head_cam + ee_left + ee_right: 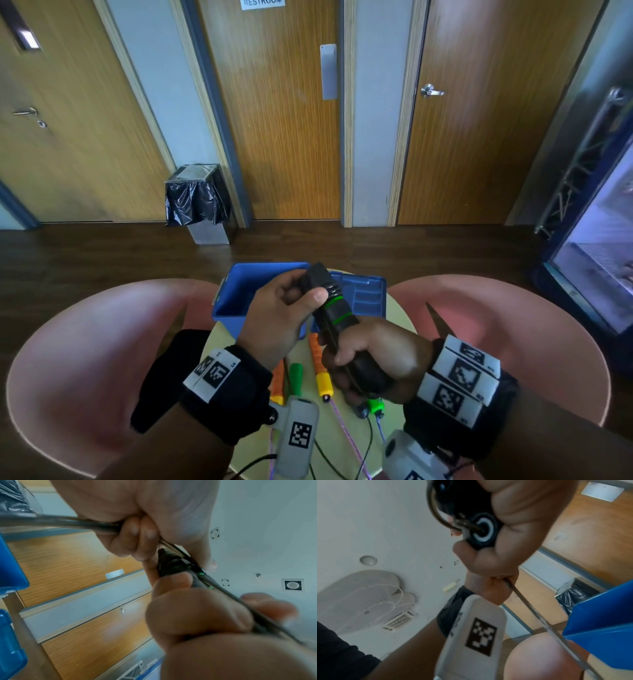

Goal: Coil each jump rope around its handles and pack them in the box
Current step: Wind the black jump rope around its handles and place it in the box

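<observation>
Both hands hold a black jump rope [337,317] with green rings above the table, its two handles pressed together. My left hand [291,301] grips the upper end, thumb on top. Curled round the lower end is my right hand [373,356]. In the left wrist view the handles [173,563] sit between both fists and a dark cord [68,522] runs off to the left. The right wrist view shows the handles' ringed butt end [483,530] and the cord [539,615] trailing down. The open blue box [233,301] stands just behind the hands.
The box lid [366,291] lies open to the right. Under the hands on the small round table [219,342] lie an orange-and-yellow handle [320,370], a green handle [296,373] and loose cords. Pink chairs [85,342] flank the table.
</observation>
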### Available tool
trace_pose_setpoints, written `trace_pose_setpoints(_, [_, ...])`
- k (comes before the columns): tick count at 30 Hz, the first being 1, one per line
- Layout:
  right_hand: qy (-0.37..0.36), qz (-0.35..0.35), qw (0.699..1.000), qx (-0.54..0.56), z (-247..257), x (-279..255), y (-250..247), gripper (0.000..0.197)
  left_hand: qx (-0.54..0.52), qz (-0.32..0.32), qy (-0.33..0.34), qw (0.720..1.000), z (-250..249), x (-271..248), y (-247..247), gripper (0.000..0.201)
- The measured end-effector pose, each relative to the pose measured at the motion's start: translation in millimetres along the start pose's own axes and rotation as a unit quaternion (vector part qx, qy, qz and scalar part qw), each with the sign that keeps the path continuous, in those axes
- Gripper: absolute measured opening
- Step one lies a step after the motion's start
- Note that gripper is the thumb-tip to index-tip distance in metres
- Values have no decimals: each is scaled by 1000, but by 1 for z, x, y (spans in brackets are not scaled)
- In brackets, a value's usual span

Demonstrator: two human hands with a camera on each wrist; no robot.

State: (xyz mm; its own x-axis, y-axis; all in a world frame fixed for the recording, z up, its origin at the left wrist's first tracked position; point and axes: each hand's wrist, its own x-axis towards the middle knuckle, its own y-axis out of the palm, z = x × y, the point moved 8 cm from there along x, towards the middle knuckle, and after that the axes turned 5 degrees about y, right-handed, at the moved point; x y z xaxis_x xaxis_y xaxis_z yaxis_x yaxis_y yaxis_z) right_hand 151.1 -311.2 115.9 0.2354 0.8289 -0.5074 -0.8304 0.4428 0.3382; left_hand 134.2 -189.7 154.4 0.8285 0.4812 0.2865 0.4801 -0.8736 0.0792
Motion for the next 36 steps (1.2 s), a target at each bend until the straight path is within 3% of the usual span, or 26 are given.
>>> trace_pose_setpoints(3, [29, 84, 994, 65, -4, -4, 12, 45, -20, -1, -2, 1000, 0, -1, -4, 41])
trace_pose_setpoints(5, [31, 111, 990, 86, -2, -6, 16, 46, -24, 4, -6, 1000, -2, -3, -1, 34])
trace_pose_setpoints(7, [33, 123, 987, 98, -2, -7, 18, 43, -27, 10, -11, 1000, -3, -3, 3, 27])
trace_pose_setpoints(11, [33, 130, 986, 103, -5, -7, 17, 48, -49, 32, -12, 998, -1, -7, 3, 47])
trace_pose_setpoints(13, [32, 129, 986, 98, -6, -9, 15, 48, -17, 44, -12, 999, -4, -8, 3, 36])
trace_pose_setpoints(15, [31, 87, 994, 62, -7, -9, 8, 48, 44, 63, -12, 997, -10, -8, 2, 25])
trace_pose_setpoints(18, [-3, -65, 996, -65, 2, -10, -18, 41, 216, 79, 18, 973, -22, -8, -8, 31])
trace_pose_setpoints(20, [-32, -167, 967, -192, 16, -15, -38, 28, 335, 93, 40, 937, -29, -12, -10, 50])
trace_pose_setpoints(21, [-43, -197, 946, -252, 22, -16, -45, 25, 344, 101, 49, 932, -34, -15, -7, 52])
trace_pose_setpoints(26, [-49, -251, 874, -413, 28, -14, -64, 23, 321, 110, 62, 939, -39, -23, 0, 47])
trace_pose_setpoints(31, [-44, -283, 824, -489, 36, -22, -62, 17, 282, 91, 41, 954, -34, -27, 0, 48])
trace_pose_setpoints(33, [-46, -275, 830, -484, 39, -24, -59, 16, 273, 84, 37, 958, -31, -29, -1, 47])
trace_pose_setpoints(36, [-33, -249, 877, -410, 35, -26, -56, 22, 241, 75, 33, 967, -24, -35, -3, 47])
